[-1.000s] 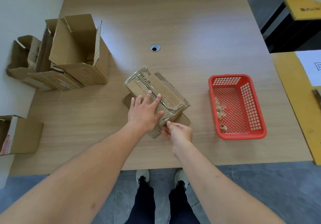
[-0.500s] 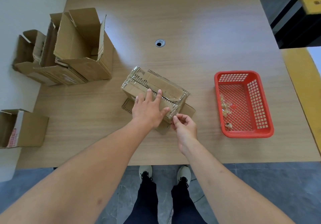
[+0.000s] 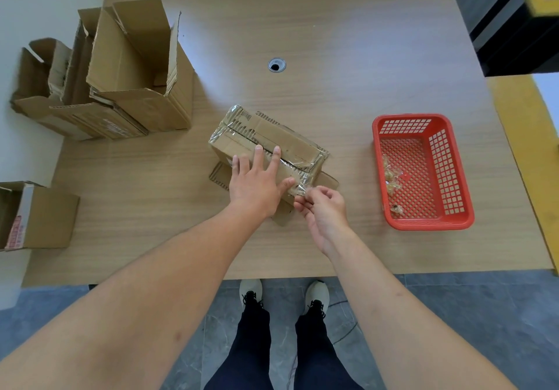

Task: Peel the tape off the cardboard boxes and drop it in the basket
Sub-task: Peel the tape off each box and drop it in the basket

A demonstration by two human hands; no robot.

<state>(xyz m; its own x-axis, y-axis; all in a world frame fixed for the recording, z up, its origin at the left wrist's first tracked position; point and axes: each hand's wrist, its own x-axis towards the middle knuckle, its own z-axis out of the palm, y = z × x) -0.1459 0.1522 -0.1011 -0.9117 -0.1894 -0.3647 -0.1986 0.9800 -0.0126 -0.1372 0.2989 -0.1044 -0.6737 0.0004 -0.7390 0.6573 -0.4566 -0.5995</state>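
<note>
A strip of clear tape (image 3: 299,188) lifts from the near corner of a cardboard box (image 3: 266,144) at the middle of the table (image 3: 332,41), pinched in the narrow fingertip grip of the right hand (image 3: 323,208). The left hand (image 3: 257,180) presses flat on the box, fingers spread. A red basket (image 3: 423,223) holding crumpled tape scraps sits to the right.
</note>
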